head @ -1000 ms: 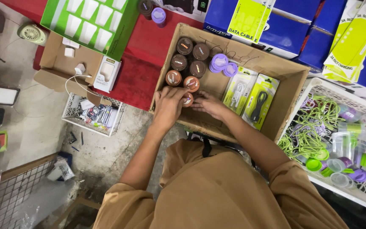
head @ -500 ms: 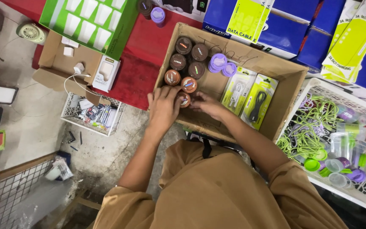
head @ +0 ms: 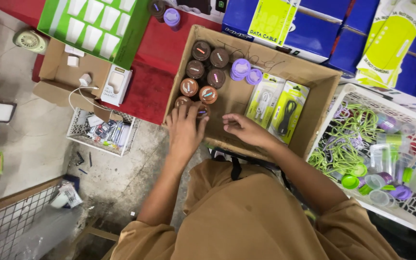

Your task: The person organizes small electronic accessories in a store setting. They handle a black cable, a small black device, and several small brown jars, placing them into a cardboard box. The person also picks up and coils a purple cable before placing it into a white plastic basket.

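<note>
Left hand point(head: 185, 131) lies flat over the nearest brown-lidded jars point(head: 199, 83) at the cardboard box's point(head: 314, 120) near-left corner, right hand point(head: 244, 129) loosely curled and empty beside it; I'd seat each jar snug against its row.

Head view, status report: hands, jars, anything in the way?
Left hand flat on the nearest brown jars in cardboard box. Right hand empty, hovering beside. Purple lids and cable packs clear.

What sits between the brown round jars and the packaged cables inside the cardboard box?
In the head view, a small cluster of purple lids lies between the brown jars and the packaged cables.
</note>
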